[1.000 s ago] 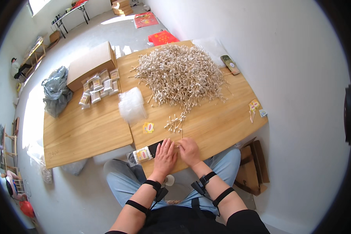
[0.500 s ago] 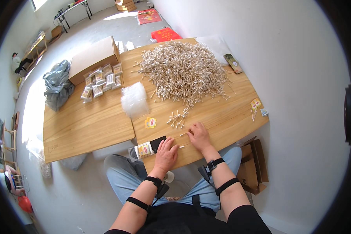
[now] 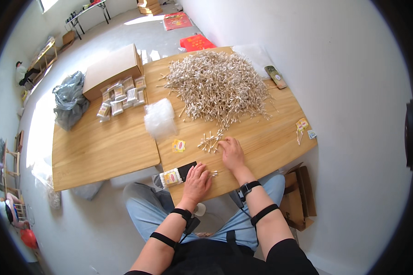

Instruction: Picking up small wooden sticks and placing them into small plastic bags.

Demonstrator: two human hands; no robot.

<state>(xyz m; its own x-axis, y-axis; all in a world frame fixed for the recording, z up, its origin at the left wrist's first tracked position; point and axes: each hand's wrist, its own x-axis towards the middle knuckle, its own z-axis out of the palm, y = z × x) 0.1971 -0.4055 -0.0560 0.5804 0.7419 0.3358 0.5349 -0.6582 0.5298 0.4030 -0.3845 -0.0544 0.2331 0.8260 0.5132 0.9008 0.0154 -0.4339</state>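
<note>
Beside the table's near edge, my left hand lies with curled fingers over cotton swabs, whose white tips stick out on its right. Its fingertips are by a black flat piece. Left of that lies a clear bag of cotton swabs with a yellow and red label card. My right hand is closed, its fingertips pinched at the edge of a small loose group of cotton swabs; whether one is between them is hidden. Farther back rises a large heap of cotton swabs.
Filled swab packs lie by a cardboard box and a grey plastic bag. Clear bags and yellow cards lie mid-table. At right are a phone-like object and more cards. An open carton stands below.
My right hand has moved slightly away from my left hand to the small swab group; the swab at its fingertips no longer shows there. More swab tips now show beside my left hand.
</note>
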